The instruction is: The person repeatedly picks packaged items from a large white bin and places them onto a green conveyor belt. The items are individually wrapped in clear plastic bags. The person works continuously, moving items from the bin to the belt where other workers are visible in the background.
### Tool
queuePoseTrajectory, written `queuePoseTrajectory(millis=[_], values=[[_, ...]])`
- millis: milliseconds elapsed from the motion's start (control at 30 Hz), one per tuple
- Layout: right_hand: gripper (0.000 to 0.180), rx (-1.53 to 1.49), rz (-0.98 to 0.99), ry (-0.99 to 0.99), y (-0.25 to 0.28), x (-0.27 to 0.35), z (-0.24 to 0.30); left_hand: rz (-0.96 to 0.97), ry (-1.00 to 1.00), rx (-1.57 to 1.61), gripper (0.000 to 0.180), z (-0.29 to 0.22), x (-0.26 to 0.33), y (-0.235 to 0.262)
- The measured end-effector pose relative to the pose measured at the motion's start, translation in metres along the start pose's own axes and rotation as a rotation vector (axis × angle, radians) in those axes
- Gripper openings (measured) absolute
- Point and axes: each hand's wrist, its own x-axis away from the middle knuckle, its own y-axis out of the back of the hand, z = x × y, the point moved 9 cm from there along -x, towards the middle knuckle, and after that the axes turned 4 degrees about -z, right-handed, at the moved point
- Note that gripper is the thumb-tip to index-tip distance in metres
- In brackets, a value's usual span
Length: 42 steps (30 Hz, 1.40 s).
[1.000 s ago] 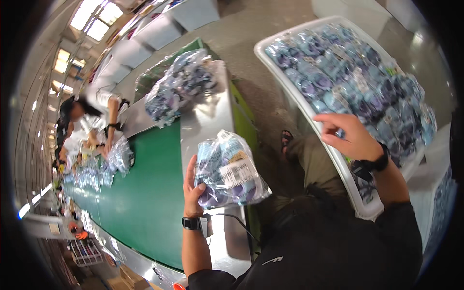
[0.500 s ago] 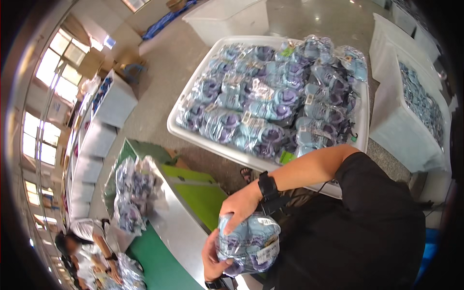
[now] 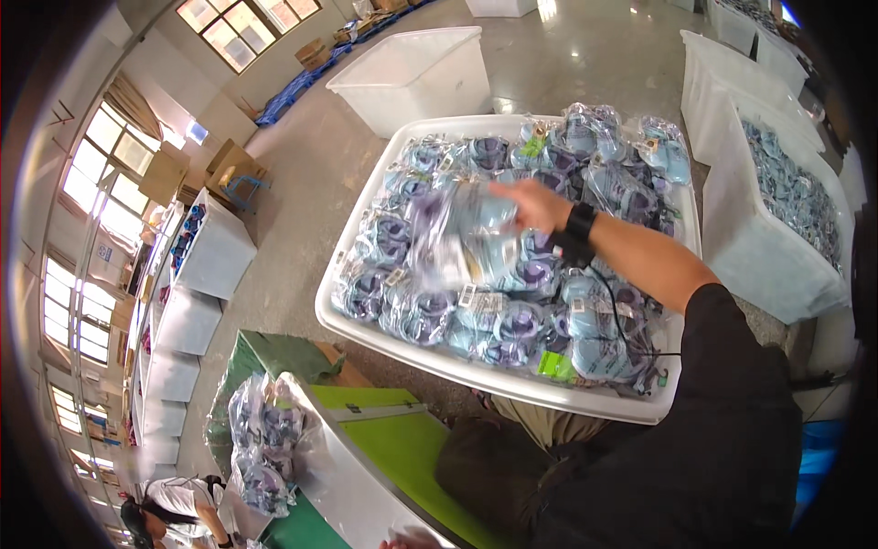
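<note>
Workshop floor point(image 3: 293, 247) carried a white tub point(image 3: 430, 355) before me, packed with bagged blue-and-purple shoes point(image 3: 599, 316). Above them, my right fingers point(image 3: 509, 189) pinched a blurred clear bag point(image 3: 457, 233) of shoes; whether my left fingers point(image 3: 397, 543), barely in view by the metal table point(image 3: 352, 471), were spread, I couldn't tell. More bags point(image 3: 265, 430) lay along it. Beyond stood a white bin point(image 3: 439, 82) and windows point(image 3: 240, 35).

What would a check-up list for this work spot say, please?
Surface: white tub, packed with bags of blue-and-purple shoes; shiny table beside it.
Job's things: one clear bag of shoes, blurry, over the tub.
Clutter: shoe bags heaped at the table's end.
Hands: right hand holding that clear bag; left hand barely showing at the bottom edge, grip unclear.
Cables: thin black cable near the right forearm.
Surroundings: white bins, windows, a person lower left.
</note>
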Motion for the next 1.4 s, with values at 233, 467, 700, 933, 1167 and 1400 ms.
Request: queuePoseTrajectory(millis=[233, 467, 700, 933, 1167, 1400], values=[[0.049, -0.152, -0.810, 0.087, 0.228, -0.107, 0.009, -0.255, 0.043, 0.065, 0.019, 0.036, -0.010, 0.021], [0.046, -0.276, -0.978, 0.043, 0.292, -0.144, -0.053, -0.379, 0.139, 0.117, 0.010, 0.022, -0.010, 0.009], [0.044, 0.889, -0.834, 0.016, 0.326, -0.187, -0.030, -0.387, 0.101, 0.136, 0.022, 0.028, -0.010, 0.011], [0.075, 0.709, -0.912, -0.107, 0.322, -0.169, -0.050, -0.364, 0.105, 0.076, 0.024, 0.036, -0.016, 0.020], [0.070, 0.611, -0.672, -0.102, 0.265, -0.146, -0.031, -0.324, -0.018, -0.086, 0.018, 0.018, -0.011, 0.010], [0.044, 0.412, -0.133, 0.021, 0.137, -0.088, 0.001, -0.073, 0.133, 0.008, 0.049, 0.004, -0.018, 0.008]])
